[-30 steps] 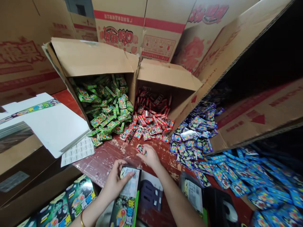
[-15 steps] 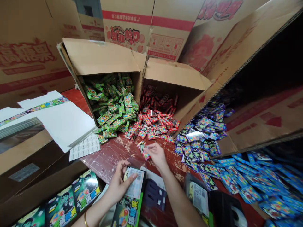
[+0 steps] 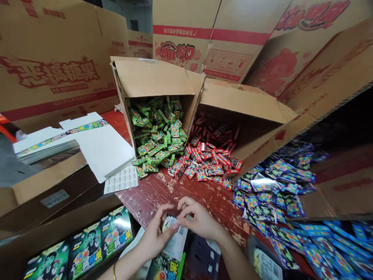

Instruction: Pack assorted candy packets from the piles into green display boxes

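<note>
My left hand (image 3: 157, 235) is wrapped round a black and green candy box (image 3: 177, 249), with its thumb across the white label panel. Close beside it, my right hand (image 3: 201, 219) is at the top end of the box, its fingers bent and drawn together near the thumb. Whatever those fingertips pinch, if anything, is hidden. To the right of the held box lies a dark purple cardboard piece (image 3: 202, 258). Beyond the hands, small red candy packets (image 3: 205, 161) spill from an open carton (image 3: 241, 101) onto the worn red table (image 3: 151, 194).
Green packets (image 3: 161, 140) fill a carton at the left. Purple packets (image 3: 265, 190) and blue packets (image 3: 332, 249) are heaped at the right. White card sheets (image 3: 106, 149) and a sticker sheet (image 3: 122, 179) lie at the left, above a carton of finished-looking green boxes (image 3: 87, 249).
My right hand has come back from over the table to the top of the candy box. The red packet it held no longer shows. The view has swung left.
</note>
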Demonstrator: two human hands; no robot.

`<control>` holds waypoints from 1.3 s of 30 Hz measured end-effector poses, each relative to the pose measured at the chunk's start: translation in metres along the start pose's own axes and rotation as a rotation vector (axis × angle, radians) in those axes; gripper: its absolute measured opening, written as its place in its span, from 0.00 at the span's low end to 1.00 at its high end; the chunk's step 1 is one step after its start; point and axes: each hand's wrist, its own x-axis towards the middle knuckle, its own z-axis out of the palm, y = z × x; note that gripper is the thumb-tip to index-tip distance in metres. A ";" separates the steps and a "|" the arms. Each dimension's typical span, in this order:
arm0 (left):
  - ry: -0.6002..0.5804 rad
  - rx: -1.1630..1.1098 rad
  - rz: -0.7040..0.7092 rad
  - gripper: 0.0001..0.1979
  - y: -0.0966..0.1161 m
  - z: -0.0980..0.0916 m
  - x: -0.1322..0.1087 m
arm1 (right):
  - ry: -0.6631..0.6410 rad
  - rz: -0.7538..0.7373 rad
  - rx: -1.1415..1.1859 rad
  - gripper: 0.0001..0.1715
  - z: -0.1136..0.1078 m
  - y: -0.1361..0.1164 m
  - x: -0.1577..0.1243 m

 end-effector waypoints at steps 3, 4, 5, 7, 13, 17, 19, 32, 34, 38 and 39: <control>0.033 0.098 -0.007 0.14 -0.004 -0.004 0.001 | 0.235 0.078 0.148 0.19 0.010 -0.012 0.047; 0.043 0.099 -0.011 0.15 -0.006 -0.004 0.000 | 0.313 0.103 0.180 0.20 0.014 -0.014 0.067; 0.052 0.082 -0.010 0.16 -0.009 -0.003 0.000 | 0.350 0.113 0.196 0.20 0.019 -0.015 0.088; 0.084 0.013 -0.013 0.17 -0.012 0.001 -0.001 | 0.379 0.122 0.221 0.21 0.029 -0.013 0.128; 0.170 -0.159 -0.045 0.24 -0.011 0.000 0.000 | 0.493 0.118 0.344 0.20 0.023 0.006 0.153; 0.130 -0.139 -0.047 0.23 -0.008 -0.006 0.004 | 0.525 0.132 0.449 0.21 -0.012 0.022 0.093; 0.132 -0.115 -0.050 0.22 -0.006 -0.005 0.005 | 0.523 0.154 0.488 0.22 -0.025 0.025 0.057; -0.105 -0.025 -0.053 0.21 0.002 0.025 0.003 | 0.561 0.160 0.786 0.21 -0.022 -0.001 -0.029; -0.139 -0.031 -0.063 0.20 0.005 0.030 0.003 | 0.547 0.135 0.816 0.21 -0.018 -0.005 -0.028; -0.179 -0.008 -0.047 0.20 0.009 0.034 0.003 | 0.438 -0.016 0.620 0.18 -0.014 -0.002 -0.027; -0.176 -0.004 -0.047 0.20 0.009 0.034 0.003 | 0.392 -0.045 0.529 0.17 -0.014 0.001 -0.028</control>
